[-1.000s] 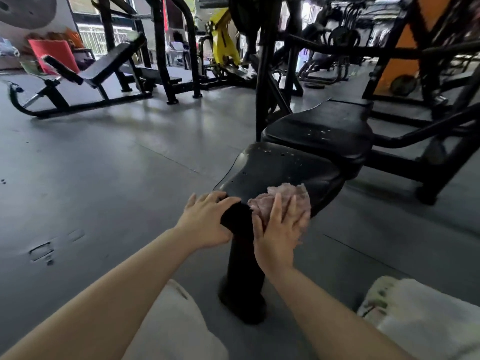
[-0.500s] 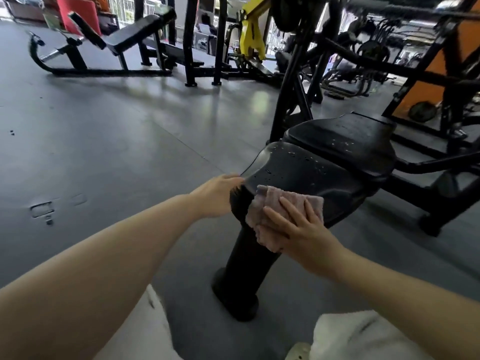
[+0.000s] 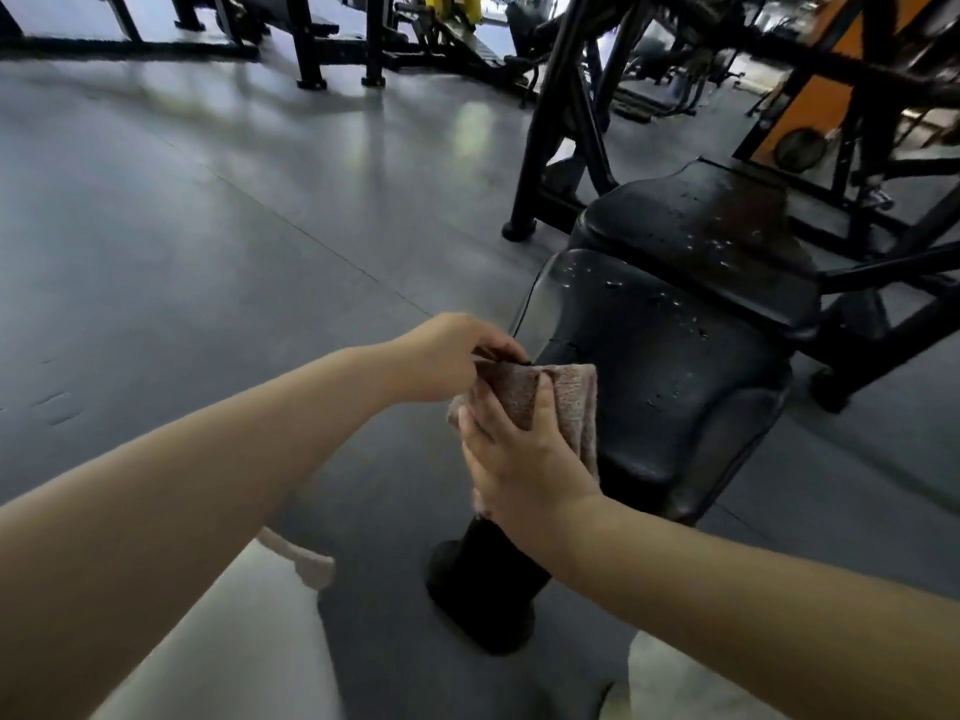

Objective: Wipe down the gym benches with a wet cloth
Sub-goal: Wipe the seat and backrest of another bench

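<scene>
cloth (image 3: pixel 563 402): we see a pinkish-grey, speckled terry rag, folded over, draped down the near end of the bench; upper edge at the pad's near corner, lower edge frayed, hanging past the wrist.
bench (image 3: pixel 670 366): black padded seat, worn and scuffed, dotted with water droplets or flecks; a second black pad (image 3: pixel 711 236) just behind it, also speckled. Black support post (image 3: pixel 488 584) under the near end, standing on the grey floor (image 3: pixel 208 226).
right hand (image 3: pixel 519 459): we see it wrapped on the cloth, thumb and fingers curled over the fold, pressing it against the bench end.
left hand (image 3: pixel 452 356): fingers bent, pinching the cloth's top left corner right at the bench edge; how firm the hold is we cannot tell.
surroundings: black machine frames (image 3: pixel 571 106) behind, an orange panel (image 3: pixel 810 80) top right, yellow part (image 3: pixel 447 5) top centre; light trousers (image 3: pixel 218 641) at bottom.
change: half a second ago we saw the left hand resting on the bench's near tip, off the cloth; now it's on the cloth corner. Right hand went from flat, fingers spread, to curled around the fold. Cloth sits more vertical, hanging lower. View tilted down, so the far benches left the frame.
</scene>
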Tool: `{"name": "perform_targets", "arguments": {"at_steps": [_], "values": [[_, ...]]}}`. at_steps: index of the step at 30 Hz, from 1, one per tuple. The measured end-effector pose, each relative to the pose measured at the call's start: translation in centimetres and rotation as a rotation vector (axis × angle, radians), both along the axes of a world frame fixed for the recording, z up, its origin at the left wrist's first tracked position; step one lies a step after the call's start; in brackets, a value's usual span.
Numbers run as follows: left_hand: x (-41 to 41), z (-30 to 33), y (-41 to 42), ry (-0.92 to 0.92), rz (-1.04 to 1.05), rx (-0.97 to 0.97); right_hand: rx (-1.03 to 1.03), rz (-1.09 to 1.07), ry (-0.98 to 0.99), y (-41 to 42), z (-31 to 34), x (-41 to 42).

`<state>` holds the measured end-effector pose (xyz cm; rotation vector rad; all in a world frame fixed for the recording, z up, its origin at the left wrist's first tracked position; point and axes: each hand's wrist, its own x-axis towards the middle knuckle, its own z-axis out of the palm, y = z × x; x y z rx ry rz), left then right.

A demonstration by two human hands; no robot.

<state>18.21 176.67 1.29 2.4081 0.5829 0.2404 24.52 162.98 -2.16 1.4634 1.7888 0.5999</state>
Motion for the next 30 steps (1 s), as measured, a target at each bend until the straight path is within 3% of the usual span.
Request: {"name": "perform_targets", "arguments": {"at_steps": [6,10,14,21,25,28,30], "values": [[-0.3,0.8,1.3,0.083,-0.183,0.054,0.117,-0.115,0.206,-3.8,1.5,1.7],[0.0,1.0,2.7,0.113,-0.293,0.08,0.108,-0.091,0.227,-5.9,1.4,2.1],[0.6,1.0,4.2,0.062,-0.382,0.085,0.11,-0.277,0.261,-2.9,1.0,-0.1],[-0.8,-1.1,8.8,-0.118,-0.326,0.093,0.011,-0.705,0.005,7.0,0.1,-3.1],[-2.2,-2.4,10.1,-0.117,-0.309,-0.007,0.079,-0.915,0.206,10.3,1.8,-1.9],[-2.8,-2.2,10.2,-0.123,-0.308,-0.105,0.313,-0.824,0.523,9.2,2.8,-1.3],[-2.9,-1.6,9.4,-0.144,-0.335,-0.184,0.498,-0.709,0.599,7.7,3.3,-1.8]]}}
